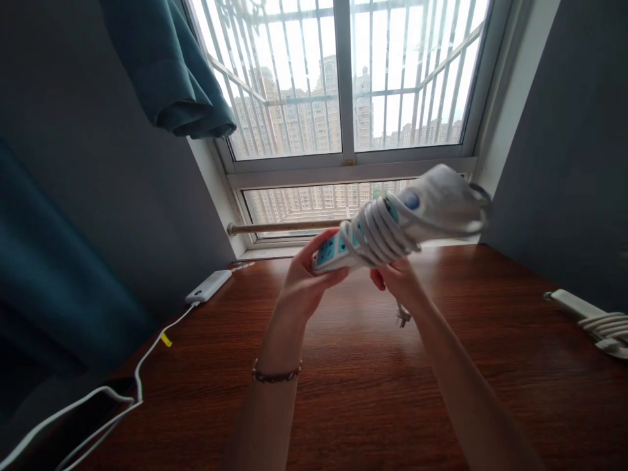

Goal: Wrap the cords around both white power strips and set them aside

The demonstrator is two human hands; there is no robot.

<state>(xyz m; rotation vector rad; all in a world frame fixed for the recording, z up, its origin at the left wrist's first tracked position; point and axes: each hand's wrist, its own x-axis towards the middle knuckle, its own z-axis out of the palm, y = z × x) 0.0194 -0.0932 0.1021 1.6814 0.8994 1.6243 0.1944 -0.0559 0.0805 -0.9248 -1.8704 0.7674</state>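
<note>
A white power strip point(331, 252) with teal socket faces is held tilted in the air above the table, its right end raised and blurred. Its white cord point(380, 229) is wound round the middle in several loops. My left hand point(304, 281) is closed around the strip's left end, thumb below and fingers on top. Under the coils is my right hand point(397, 278), fingers curled and partly hidden, seemingly on the cord. A plug point(403, 317) dangles just beneath it.
On the brown wooden table point(363, 405), a second power strip point(583, 307) with a wound cord lies at the right edge. A white device point(210, 286) trails a white cable point(140, 363) on the left. A barred window point(346, 85) and blue curtain point(171, 72) stand beyond.
</note>
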